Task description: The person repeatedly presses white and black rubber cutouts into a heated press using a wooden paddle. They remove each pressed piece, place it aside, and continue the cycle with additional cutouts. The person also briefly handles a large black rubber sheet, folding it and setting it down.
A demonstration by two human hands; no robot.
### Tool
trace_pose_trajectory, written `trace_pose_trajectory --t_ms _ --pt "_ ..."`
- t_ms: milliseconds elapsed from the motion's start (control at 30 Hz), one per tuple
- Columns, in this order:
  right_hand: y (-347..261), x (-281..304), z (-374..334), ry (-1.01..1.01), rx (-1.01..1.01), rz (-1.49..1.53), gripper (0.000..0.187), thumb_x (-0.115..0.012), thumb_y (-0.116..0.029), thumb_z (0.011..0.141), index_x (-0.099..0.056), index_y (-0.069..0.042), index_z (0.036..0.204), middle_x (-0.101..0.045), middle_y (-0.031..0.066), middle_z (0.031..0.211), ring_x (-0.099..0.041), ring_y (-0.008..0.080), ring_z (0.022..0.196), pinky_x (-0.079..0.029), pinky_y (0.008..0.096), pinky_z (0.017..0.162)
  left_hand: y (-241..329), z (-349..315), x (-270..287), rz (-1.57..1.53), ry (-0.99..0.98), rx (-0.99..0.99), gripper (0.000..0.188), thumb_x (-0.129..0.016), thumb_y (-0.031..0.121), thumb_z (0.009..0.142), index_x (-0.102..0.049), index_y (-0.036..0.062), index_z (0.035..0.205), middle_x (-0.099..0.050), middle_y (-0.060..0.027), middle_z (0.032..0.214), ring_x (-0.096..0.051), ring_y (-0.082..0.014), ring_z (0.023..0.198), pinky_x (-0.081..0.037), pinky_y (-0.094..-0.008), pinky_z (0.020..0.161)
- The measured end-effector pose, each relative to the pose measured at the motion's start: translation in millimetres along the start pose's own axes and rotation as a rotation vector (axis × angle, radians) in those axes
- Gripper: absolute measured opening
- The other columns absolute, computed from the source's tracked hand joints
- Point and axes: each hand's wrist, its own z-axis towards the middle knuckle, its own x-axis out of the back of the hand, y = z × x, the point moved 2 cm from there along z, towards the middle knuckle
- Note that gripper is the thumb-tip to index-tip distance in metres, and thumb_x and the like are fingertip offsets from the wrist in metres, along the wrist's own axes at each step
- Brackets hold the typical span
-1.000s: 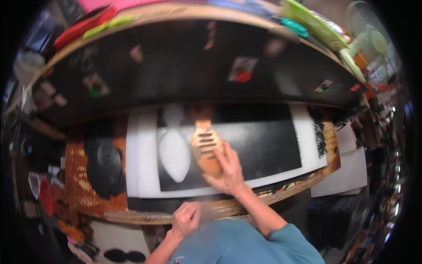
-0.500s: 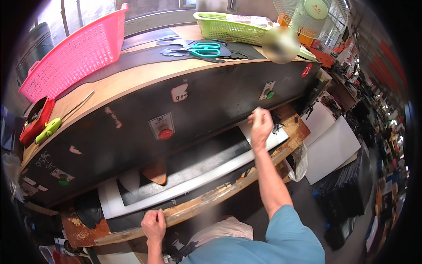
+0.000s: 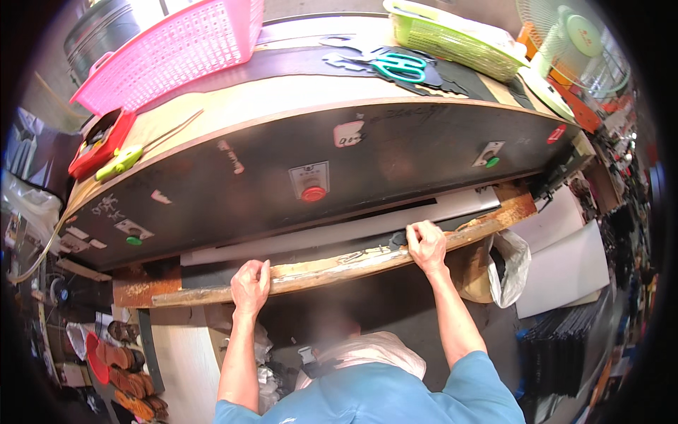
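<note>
My left hand (image 3: 251,288) rests at the worn wooden front edge (image 3: 332,268) of the bench, its fingers curled closed. My right hand (image 3: 426,246) is farther right along the same edge, fingers bent inward; whether anything is in them is hidden. Beside its fingertips lies a small dark scrap (image 3: 399,240). Just behind both hands a white board (image 3: 339,230) lies partly under the black machine panel (image 3: 261,177), with a strip of black sheet (image 3: 409,206) showing on it.
The panel carries a red button (image 3: 313,193) and green buttons (image 3: 492,162) at both sides. On the shelf above are teal-handled scissors (image 3: 399,68), a pink basket (image 3: 176,56), a green basket (image 3: 452,42), a yellow-green-handled tool (image 3: 120,162) and a fan (image 3: 583,39). White sheets (image 3: 565,275) stand right.
My right hand has come down from near the right green button to the wooden edge. Less of the white board shows, and the pieces on it are out of sight. The view has shifted.
</note>
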Motion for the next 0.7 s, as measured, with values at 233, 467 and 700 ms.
trace_pose_trajectory --t_ms 233,467,700 --pt "-10 -2 -4 -0.081 -0.297 0.158 0.019 -0.074 -0.026 0.1 -0.076 -0.008 0.094 -0.076 0.0134 0.079 -0.076 0.0316 0.073 -0.057 0.042 0.069 5 2 5 0.015 0.027 -0.004 0.021 -0.076 0.017 0.098 -0.067 0.0049 0.084 -0.071 -0.0137 0.08 -0.07 -0.0351 0.071 -0.055 -0.0426 0.065" --pt "0 -20 -17 -0.078 -0.309 0.161 0.021 -0.074 -0.025 0.101 -0.074 -0.005 0.095 -0.074 0.0154 0.079 -0.074 0.032 0.072 -0.056 0.0423 0.069 0 -3 3 -0.029 -0.018 0.116 0.022 -0.074 0.023 0.1 -0.073 0.0059 0.086 -0.074 -0.0145 0.085 -0.073 -0.0376 0.081 -0.058 -0.0457 0.072" --pt "17 -38 -47 -0.078 -0.301 0.351 0.021 -0.072 -0.02 0.104 -0.071 -0.001 0.095 -0.064 0.0021 0.071 -0.055 0.0086 0.067 -0.049 0.0296 0.064 -13 -22 -1 -0.04 0.023 0.036 0.026 -0.075 0.022 0.099 -0.07 0.0049 0.081 -0.072 -0.0142 0.082 -0.072 -0.0369 0.079 -0.058 -0.0456 0.069"
